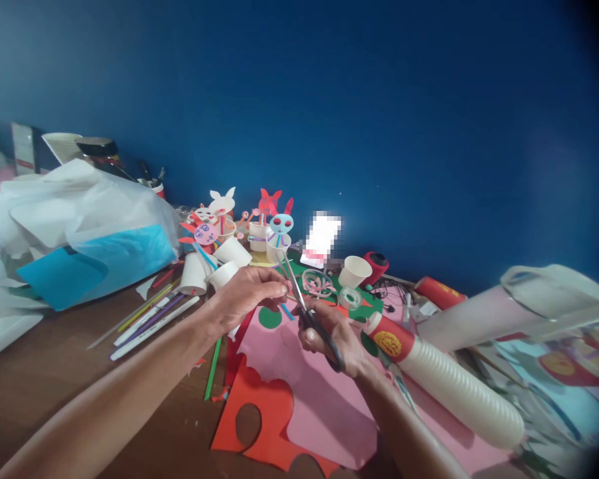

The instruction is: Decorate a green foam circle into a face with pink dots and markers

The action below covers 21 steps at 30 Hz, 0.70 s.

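My right hand (334, 326) is wrapped round the black handles of a pair of scissors (322, 336). The metal blades point away from me, slightly apart at the tips. Just left of the blades, my left hand (252, 293) is closed in a pinch; what it holds, if anything, I cannot make out. A short blue strip (287, 311) shows right below its fingertips, and whether the fingers touch it is unclear. Beneath both hands lies pink paper (319, 406) with a green paper circle (270, 317) on it. Orange paper with round cut-outs (272, 399) overlaps its near left part.
Paper cups with rabbit-like figures (281, 226) stand at the back, beside a bright phone (322, 239). A roll of tape (350, 297) lies behind my right hand. Stacked paper cups (459, 379) lie at right. Pens (154, 326) and a plastic bag (80, 199) are at left.
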Each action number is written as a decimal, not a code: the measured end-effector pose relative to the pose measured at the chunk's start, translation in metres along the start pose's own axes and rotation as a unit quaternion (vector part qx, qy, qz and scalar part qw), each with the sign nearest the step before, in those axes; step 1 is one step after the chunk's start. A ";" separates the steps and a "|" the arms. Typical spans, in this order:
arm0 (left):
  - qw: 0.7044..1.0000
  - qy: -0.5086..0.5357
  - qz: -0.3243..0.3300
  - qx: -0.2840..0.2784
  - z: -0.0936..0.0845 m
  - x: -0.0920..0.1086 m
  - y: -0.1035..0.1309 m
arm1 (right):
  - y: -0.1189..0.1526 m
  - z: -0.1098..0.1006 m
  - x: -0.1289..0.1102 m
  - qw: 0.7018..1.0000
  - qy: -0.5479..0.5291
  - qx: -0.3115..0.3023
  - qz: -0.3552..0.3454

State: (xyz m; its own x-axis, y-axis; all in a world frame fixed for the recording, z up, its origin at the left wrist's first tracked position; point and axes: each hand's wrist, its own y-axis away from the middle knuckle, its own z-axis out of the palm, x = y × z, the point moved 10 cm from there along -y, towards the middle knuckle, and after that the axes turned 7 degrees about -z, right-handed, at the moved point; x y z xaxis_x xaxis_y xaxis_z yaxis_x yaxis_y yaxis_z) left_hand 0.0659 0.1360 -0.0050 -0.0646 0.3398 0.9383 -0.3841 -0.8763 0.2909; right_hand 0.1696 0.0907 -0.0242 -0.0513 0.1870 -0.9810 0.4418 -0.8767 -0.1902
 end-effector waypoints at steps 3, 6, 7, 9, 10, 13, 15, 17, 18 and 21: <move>1.000 -0.006 0.001 -0.001 -0.001 0.000 0.000 | 0.001 0.000 0.001 1.000 -0.012 -0.013 -0.005; 1.000 -0.017 0.008 0.007 -0.003 0.001 0.000 | 0.001 0.001 0.001 1.000 -0.007 -0.026 0.001; 1.000 -0.021 0.010 0.011 -0.004 0.001 -0.001 | 0.002 0.001 0.001 1.000 -0.007 -0.030 0.004; 0.999 -0.026 0.013 0.013 -0.005 0.001 -0.001 | 0.002 0.001 0.002 0.999 -0.008 -0.033 0.011; 0.999 -0.029 0.014 0.011 -0.004 0.001 -0.001 | 0.002 0.001 0.002 0.999 -0.004 -0.033 0.011; 0.999 -0.040 0.014 0.005 -0.003 0.002 -0.002 | 0.001 0.000 0.001 0.999 0.017 -0.036 0.004; 0.999 -0.040 0.013 0.005 -0.003 0.002 -0.001 | 0.001 0.001 0.001 0.999 0.026 -0.038 -0.001; 0.999 -0.036 0.009 0.008 -0.004 0.002 -0.001 | 0.001 0.001 0.000 0.999 0.028 -0.041 -0.004; 0.999 -0.034 0.007 0.010 -0.004 0.002 -0.001 | 0.001 0.001 0.000 0.999 0.030 -0.042 -0.004; 0.999 -0.035 0.008 0.014 -0.004 0.002 0.000 | 0.001 0.001 -0.001 0.999 0.033 -0.042 -0.006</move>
State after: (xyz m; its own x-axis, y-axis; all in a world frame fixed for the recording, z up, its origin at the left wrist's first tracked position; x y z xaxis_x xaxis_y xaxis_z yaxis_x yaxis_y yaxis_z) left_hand 0.0623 0.1384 -0.0038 -0.0061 0.3020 0.9533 -0.3569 -0.8912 0.2800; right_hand 0.1692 0.0889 -0.0239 0.0013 0.2278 -0.9737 0.5145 -0.8351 -0.1947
